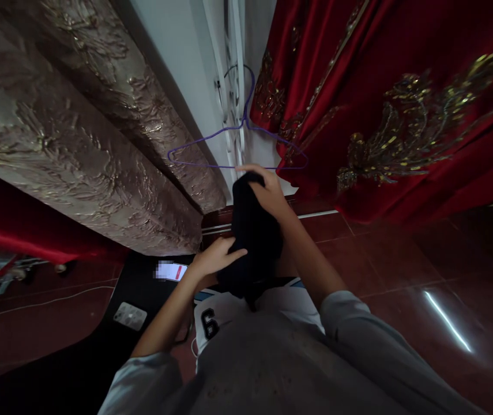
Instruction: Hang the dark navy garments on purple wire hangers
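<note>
A black piece of cloth (255, 225), its kind too dark to make out, hangs in front of my lap between my hands. My right hand (268, 189) grips its top end, thumb on the near side, with the index finger stretched toward the hanger's lower bar. Lower down, my left hand (217, 257) holds the cloth's left side; the thumb lies over it and the other fingers are mostly hidden. Just beyond my right hand, a purple clothes hanger (245, 122) hangs from a white rack (237, 52), with no garment on it.
Red sequined curtains (384, 115) hang on the right, and a textured beige curtain (99, 132) on the left. A lit phone (172, 271) and a second phone (130, 316) lie on a black surface (77, 357) at my left. The floor (384, 259) is reddish tile.
</note>
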Tool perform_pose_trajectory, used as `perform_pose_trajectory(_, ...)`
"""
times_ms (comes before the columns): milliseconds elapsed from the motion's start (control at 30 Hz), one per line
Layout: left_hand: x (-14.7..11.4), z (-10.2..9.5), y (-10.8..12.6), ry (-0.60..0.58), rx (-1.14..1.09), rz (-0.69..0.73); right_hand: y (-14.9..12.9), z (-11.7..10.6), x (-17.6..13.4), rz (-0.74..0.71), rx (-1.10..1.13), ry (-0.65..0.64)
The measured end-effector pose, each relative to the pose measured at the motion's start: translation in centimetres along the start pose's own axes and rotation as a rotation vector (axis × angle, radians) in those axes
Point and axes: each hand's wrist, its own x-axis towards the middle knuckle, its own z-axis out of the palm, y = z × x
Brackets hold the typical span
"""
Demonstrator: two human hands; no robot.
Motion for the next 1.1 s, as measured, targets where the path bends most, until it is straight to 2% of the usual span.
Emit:
perform_pose_trajectory(33,-0.7,-0.3,-0.1,0.03,0.047,-0.009,1.5,0.3,1.0,0.036,0.009,0.091)
perform_pose_trajectory(100,-2.0,-1.3,-0.6,0.12,0.139,-0.033,4.6,0.6,2.2,0.204,0.056,0.211)
perform_pose_trajectory(200,-3.5,-4.0,-2.1,0.22,0.323,-0.103,7.2,-0.8,1.8,0.35,0.045,0.296)
perform_pose_trajectory(267,-4.0,-6.5,-3.1,0.285,0.421,-0.134,6.8,-2.7,0.7,0.311,-0.038,0.312)
perform_pose_trajectory(333,-3.9,-9.2,-3.3,0.389,0.461,-0.099,5.2,-4.7,-0.6,0.237,-0.135,0.302)
perform_pose_trajectory(400,-3.2,-11.9,-2.3,0.526,0.468,0.004,3.4,-5.9,-1.5,0.18,-0.206,0.283)
perform_pose_trajectory(500,-0.8,-14.5,0.8,0.694,0.466,0.14,1.8,-5.8,-2.4,0.169,-0.222,0.262)
perform_pose_trajectory(567,1.1,-15.0,2.9,0.711,0.467,0.159,1.5,-5.0,-2.8,0.189,-0.206,0.25)
perform_pose_trajectory(667,3.7,-14.0,4.9,0.643,0.496,0.124,1.6,-3.8,-3.3,0.193,-0.182,0.257)
perform_pose_trajectory(767,5.4,-13.0,5.4,0.614,0.561,0.148,1.3,-3.3,-3.9,0.16,-0.162,0.236)
perform_pose_trajectory(833,5.9,-13.0,5.4,0.612,0.589,0.179,0.5,-3.7,-4.4,0.116,-0.198,0.187)
perform_pose_trajectory(900,6.0,-13.4,5.4,0.604,0.604,0.187,-0.6,-4.9,-4.9,0.031,-0.274,0.19)
perform_pose_trajectory(933,5.9,-13.8,5.4,0.598,0.612,0.183,-1.2,-5.7,-5.1,-0.019,-0.318,0.235)
perform_pose_trajectory(1033,5.7,-14.5,5.6,0.564,0.636,0.176,-2.5,-9.0,-5.3,-0.106,-0.413,0.505)
perform_pose_trajectory(1100,5.6,-14.6,5.8,0.539,0.645,0.181,-3.0,-11.5,-5.1,-0.077,-0.441,0.602)
